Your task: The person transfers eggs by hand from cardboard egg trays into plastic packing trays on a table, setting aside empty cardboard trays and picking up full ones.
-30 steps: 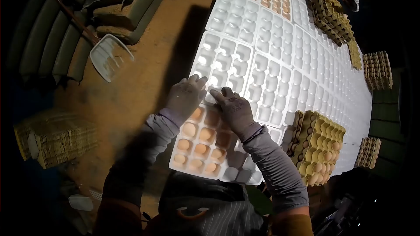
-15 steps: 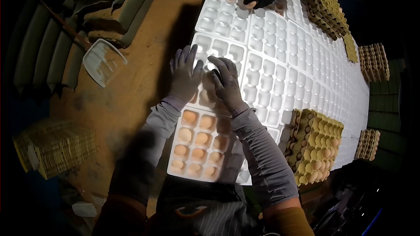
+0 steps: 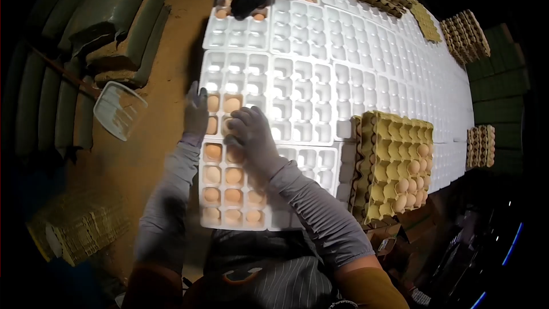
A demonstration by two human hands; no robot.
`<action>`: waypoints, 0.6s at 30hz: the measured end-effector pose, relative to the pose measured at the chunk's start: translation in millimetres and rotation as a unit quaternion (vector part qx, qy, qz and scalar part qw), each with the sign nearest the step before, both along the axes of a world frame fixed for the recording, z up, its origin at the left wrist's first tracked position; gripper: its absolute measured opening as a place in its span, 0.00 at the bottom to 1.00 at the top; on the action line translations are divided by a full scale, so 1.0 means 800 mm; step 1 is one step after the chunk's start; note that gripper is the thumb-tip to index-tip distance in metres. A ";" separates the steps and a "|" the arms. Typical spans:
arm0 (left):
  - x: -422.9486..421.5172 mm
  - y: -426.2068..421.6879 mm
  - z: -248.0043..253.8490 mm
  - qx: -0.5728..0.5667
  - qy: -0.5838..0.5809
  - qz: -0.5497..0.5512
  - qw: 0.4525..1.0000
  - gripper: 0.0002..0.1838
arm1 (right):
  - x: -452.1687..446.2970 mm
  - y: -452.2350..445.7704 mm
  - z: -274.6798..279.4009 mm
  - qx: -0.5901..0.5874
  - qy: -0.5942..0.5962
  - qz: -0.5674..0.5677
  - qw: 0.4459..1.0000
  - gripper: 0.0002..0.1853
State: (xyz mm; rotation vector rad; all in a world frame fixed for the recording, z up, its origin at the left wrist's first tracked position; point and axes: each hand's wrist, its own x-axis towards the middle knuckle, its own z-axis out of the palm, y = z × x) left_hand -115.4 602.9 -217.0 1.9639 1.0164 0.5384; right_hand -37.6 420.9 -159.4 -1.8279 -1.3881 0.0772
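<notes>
Gloved in grey, my left hand (image 3: 196, 115) lies along the outer left edge of a white molded tray (image 3: 257, 64), fingers stretched and holding nothing. My right hand (image 3: 251, 131) is bent over the front part of that tray, its fingers curled on an egg (image 3: 227, 125) partly hidden beneath them. Beside it, brown eggs sit in the nearby cups, one of them an egg (image 3: 232, 103) just beyond my fingers. Closer to my body, a second white tray (image 3: 201, 186) holds several brown eggs, some covered by my right hand and forearm.
A stack of yellow egg cartons (image 3: 394, 166) with several eggs stands to the right. Across the table, a co-worker's black-gloved hand (image 3: 254, 0) is over another tray. More carton stacks (image 3: 464, 35) stand farther right. A white dustpan-like scoop (image 3: 119, 111) and filled sacks (image 3: 108, 17) are at left.
My hands have drawn nearer and moved left, uncovering eggs in the tray's front cups. My right fingers have curled over an egg. The view has shifted right.
</notes>
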 end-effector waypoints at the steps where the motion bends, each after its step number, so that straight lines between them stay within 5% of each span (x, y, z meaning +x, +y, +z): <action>1: -0.001 0.006 -0.005 0.041 -0.048 0.007 0.998 0.28 | -0.005 -0.019 0.008 0.011 -0.012 0.002 1.000 0.18; 4: 0.043 -0.068 0.069 -0.018 -0.213 -0.053 0.975 0.24 | -0.033 -0.110 0.058 0.041 0.135 0.003 0.990 0.16; 8: 0.105 -0.253 0.185 -0.027 -0.191 -0.322 0.927 0.17 | -0.042 -0.251 0.101 0.038 0.118 0.017 0.992 0.16; 11: 0.153 -0.375 0.207 0.150 -0.180 -0.480 0.845 0.15 | -0.014 -0.362 0.133 0.020 0.135 0.006 0.991 0.15; 18: 0.253 -0.549 0.205 0.254 -0.033 -0.525 0.812 0.24 | 0.188 -0.586 0.184 -0.042 0.001 -0.217 0.975 0.12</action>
